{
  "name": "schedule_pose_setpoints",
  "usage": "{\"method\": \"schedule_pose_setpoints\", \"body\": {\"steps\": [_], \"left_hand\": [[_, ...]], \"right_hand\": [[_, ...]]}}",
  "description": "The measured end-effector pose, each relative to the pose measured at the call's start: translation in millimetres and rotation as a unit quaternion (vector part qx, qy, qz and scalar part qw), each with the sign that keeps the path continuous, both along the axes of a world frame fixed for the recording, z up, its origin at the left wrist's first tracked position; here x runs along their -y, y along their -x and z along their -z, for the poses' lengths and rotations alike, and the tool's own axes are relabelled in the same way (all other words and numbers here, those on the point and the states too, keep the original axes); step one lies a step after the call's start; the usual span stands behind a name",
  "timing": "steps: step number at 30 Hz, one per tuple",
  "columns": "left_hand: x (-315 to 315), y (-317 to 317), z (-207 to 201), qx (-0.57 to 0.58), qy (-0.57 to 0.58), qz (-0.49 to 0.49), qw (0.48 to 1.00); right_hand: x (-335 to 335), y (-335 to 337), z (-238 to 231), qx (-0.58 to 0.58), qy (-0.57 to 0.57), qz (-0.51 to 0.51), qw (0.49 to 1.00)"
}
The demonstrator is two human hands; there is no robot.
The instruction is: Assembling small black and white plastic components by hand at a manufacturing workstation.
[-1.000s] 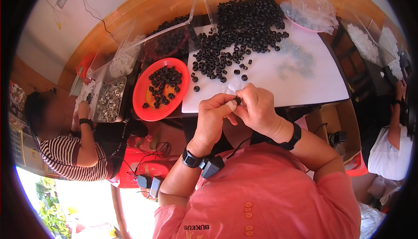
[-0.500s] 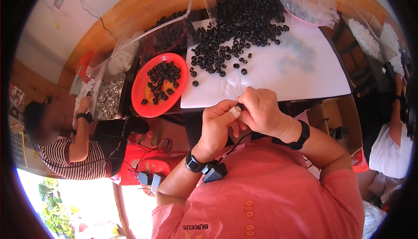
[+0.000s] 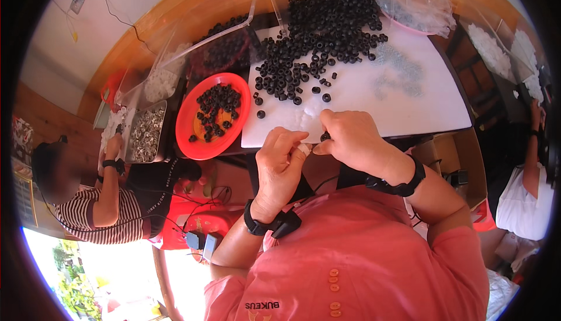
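My left hand [image 3: 280, 166] and my right hand [image 3: 350, 140] meet at the near edge of a white board [image 3: 409, 108]. The right fingertips pinch a small black ring [image 3: 325, 137]; the left fingertips hold a small white piece [image 3: 302, 148] against it. A large heap of black rings [image 3: 318, 32] covers the far part of the board, with loose ones scattered toward me. Clear small parts [image 3: 397, 73] lie on the board's right half.
A red plate [image 3: 196, 140] holding several black rings sits left of the board. A metal tray of silvery parts [image 3: 146, 134] and plastic bags stand further left. A person in a striped shirt [image 3: 87, 216] works at the left; another person [image 3: 529, 192] sits at the right.
Both hands stay together at the board's near edge, fingers shifting slightly around the small ring. The view has tilted a little.
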State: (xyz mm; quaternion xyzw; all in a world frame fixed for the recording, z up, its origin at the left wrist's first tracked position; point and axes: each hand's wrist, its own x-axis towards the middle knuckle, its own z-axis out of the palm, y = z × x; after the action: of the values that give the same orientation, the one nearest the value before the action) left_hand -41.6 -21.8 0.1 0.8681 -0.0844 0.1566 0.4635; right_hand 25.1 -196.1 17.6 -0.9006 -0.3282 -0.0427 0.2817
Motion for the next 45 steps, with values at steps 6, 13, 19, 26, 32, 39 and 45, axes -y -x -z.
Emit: {"method": "schedule_pose_setpoints", "body": {"steps": [6,13,19,26,32,39,45], "left_hand": [[2.9,-19.8,7.0,0.126,-0.064,0.097,0.985],[-4.1,-29.8,0.0,0.097,-0.052,0.144,0.983],[-7.7,-34.2,-3.8,0.082,-0.043,0.174,0.980],[-6.2,-46.6,-1.3,0.066,-0.082,0.180,0.978],[-1.1,-51.5,1.3,0.065,-0.090,0.179,0.978],[11.4,-54.7,20.5,0.104,-0.046,0.094,0.989],[19.9,-50.5,18.9,0.111,-0.033,0.039,0.992]], "right_hand": [[-17.3,-7.4,-8.2,0.025,0.116,-0.015,0.993],[-19.0,-15.2,-14.4,0.023,0.135,0.001,0.991],[-14.3,-23.5,-12.4,-0.009,0.106,0.010,0.994],[-2.6,-45.9,-15.7,-0.201,-0.002,0.015,0.979],[7.6,-57.9,-8.5,-0.380,-0.096,0.002,0.920],[13.0,-55.8,-9.1,-0.423,-0.143,-0.010,0.895],[15.0,-48.6,-6.2,-0.371,-0.123,0.013,0.920]]}}
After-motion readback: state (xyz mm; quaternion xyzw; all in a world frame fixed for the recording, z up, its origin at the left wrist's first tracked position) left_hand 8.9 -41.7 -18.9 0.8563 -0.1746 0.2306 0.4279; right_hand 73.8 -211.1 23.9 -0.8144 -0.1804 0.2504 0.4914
